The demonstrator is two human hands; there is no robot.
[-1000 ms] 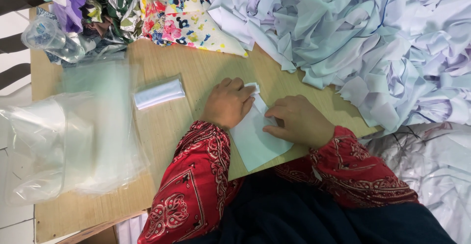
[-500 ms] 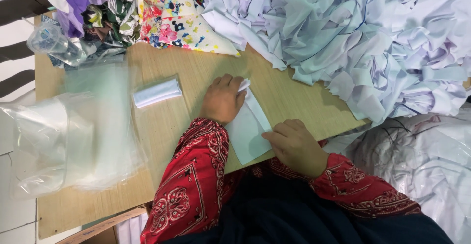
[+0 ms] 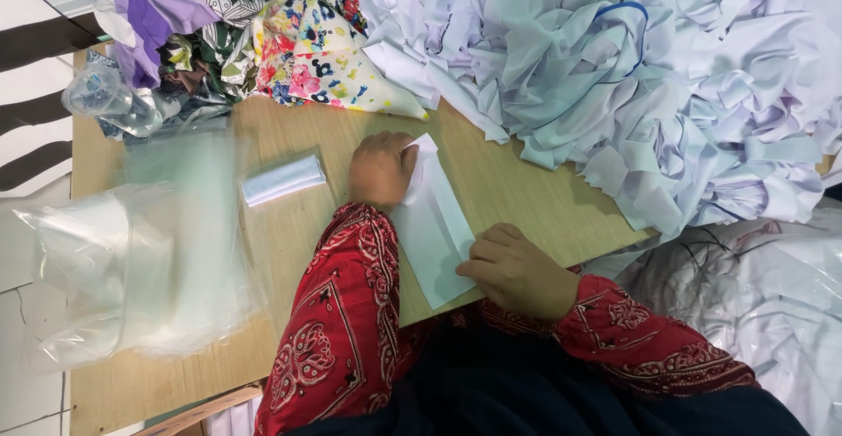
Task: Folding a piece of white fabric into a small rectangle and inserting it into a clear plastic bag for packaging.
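White folded cloth (image 3: 434,225) lies flat on the wooden tabletop (image 3: 526,190) between your sleeves. Your left hand (image 3: 380,168) presses its far end with curled fingers; your right hand (image 3: 517,269) pins its near edge.

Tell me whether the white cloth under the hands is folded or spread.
Folded: the white cloth lies as a narrow flat strip, pressed by the left hand and right hand.

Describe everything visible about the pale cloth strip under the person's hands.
The pale cloth strip is a long, flat, white-to-mint rectangle of thin fabric, lying diagonally on the wooden table. The left hand presses its far end, the right hand its near end, which reaches the table's front edge.
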